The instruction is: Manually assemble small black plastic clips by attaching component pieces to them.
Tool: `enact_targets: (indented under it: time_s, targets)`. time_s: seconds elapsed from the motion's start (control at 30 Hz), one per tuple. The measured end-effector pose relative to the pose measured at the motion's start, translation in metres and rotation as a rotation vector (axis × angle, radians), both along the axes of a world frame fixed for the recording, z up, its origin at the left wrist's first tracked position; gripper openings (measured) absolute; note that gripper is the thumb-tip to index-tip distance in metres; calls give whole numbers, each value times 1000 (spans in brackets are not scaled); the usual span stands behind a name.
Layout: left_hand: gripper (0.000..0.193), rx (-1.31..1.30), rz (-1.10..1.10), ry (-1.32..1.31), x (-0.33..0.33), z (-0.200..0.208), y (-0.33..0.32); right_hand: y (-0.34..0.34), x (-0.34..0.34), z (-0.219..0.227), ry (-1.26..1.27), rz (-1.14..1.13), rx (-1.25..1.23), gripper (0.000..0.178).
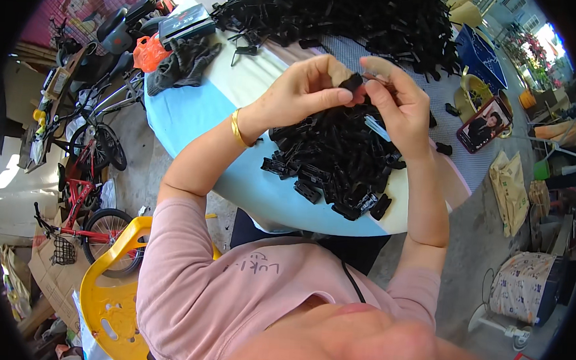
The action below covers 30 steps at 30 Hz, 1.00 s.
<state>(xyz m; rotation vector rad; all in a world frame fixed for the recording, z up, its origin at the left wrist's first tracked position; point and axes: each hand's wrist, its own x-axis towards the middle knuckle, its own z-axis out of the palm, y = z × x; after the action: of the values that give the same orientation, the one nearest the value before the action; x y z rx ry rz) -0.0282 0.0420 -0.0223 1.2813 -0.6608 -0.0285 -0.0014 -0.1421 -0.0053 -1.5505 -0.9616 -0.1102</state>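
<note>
Pink shirt nearest; left hand pinches black piece; right hand curls beside it, hold unclear; steady pinch seems best.

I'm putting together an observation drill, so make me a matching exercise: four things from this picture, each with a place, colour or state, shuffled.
Things:
1. small black piece
2. bracelet
3. phone
4. plastic bag

Places, colours or states:
A. screen lit
B. pinched in the left hand
C. orange-red
D. gold

Pairs: 1-B, 2-D, 3-A, 4-C
</note>
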Motion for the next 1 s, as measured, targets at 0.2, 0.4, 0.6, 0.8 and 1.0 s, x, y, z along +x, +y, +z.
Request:
enact_targets:
  time_s: [0.2,0.4,0.6,0.8,1.0]
  targets:
    - [26,21,284,-52,-8,2,-8,2,-8,-2,-49,-149,-122,11]
    - [31,113,347,-91,-14,-2,-8,3,-9,2,-86,-168,-183,12]
    - [22,272,559,-314,-16,-6,-9,3,-15,5,27,-180,-262,12]
    - [23,451,719,-670,-9,-4,-9,1,-8,4,146,-148,-302,13]
    - [22,505,646,-573,-9,-4,-17,-43,66,4,59,-274,-359,20]
